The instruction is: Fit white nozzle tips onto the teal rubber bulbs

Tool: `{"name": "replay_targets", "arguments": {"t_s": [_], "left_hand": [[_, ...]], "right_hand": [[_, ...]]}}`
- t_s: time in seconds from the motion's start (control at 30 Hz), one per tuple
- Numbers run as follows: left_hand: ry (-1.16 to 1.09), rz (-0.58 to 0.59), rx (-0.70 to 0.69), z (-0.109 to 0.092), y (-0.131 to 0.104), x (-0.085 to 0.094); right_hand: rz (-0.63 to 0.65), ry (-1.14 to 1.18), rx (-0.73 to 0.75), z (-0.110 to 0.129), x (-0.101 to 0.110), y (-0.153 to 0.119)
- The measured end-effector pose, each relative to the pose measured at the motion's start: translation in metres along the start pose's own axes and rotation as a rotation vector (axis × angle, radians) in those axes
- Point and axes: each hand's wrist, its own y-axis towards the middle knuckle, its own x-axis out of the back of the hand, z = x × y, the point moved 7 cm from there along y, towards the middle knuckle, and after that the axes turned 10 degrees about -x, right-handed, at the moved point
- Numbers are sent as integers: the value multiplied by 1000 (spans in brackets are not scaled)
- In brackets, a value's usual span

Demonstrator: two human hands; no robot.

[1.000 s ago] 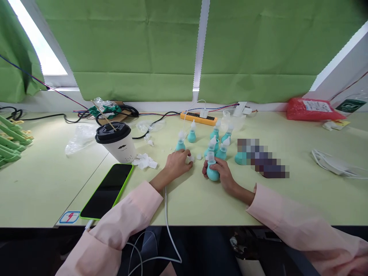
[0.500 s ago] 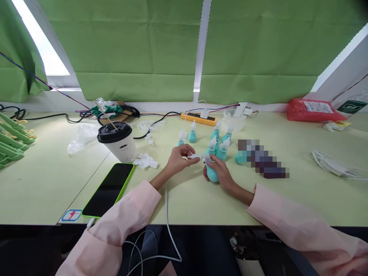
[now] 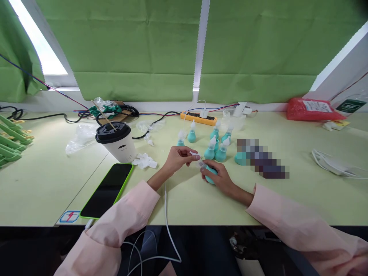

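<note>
Far to the left of the orange power strip (image 3: 186,115), a green plastic rack (image 3: 11,140) stands at the edge of the pale yellow-green table (image 3: 258,207), daylight coming through a window gap (image 3: 43,46) beyond it. Next, left of the strip and nearer the person, come a crumpled clear bag (image 3: 79,140), a lidded paper cup (image 3: 123,149) with a stick in its lid, and a green-edged phone (image 3: 105,191) lying flat; white scraps (image 3: 144,161) lie by the cup. In front of the strip, the left hand (image 3: 178,156) pinches a white tip (image 3: 195,154) between thumb and fingers. Just right of that, also in front of the strip, the right hand (image 3: 221,177) wraps a teal bulb (image 3: 211,176), its clear neck tilted toward the tip — whether they touch I cannot tell. Between strip and hands stand more teal bulbs (image 3: 221,153), most with pale nozzles. Right of the strip are a pixelated patch (image 3: 261,159), then a red package (image 3: 310,110) farther along — and green blinds (image 3: 138,46) hang behind the strip.
</note>
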Motion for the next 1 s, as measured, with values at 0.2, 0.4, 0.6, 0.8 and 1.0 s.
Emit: {"name": "replay_targets", "arguments": {"t_s": [0.2,0.4,0.6,0.8,1.0], "left_hand": [[-13,73,82,9,1,2],[-102,164,119,13,1,-2],[-150,133,78,13,1,-1],[-177,90,65,13,0,-2],[-186,113,84,13,-2,-5]], "right_hand": [[13,27,-5,0,-2,-2],[85,204,-99,-3,-6,-1],[182,379,-219,-11,-10,3],[132,433,-258,-20,-5,7],[177,385,-210,-13,-9,4]]}}
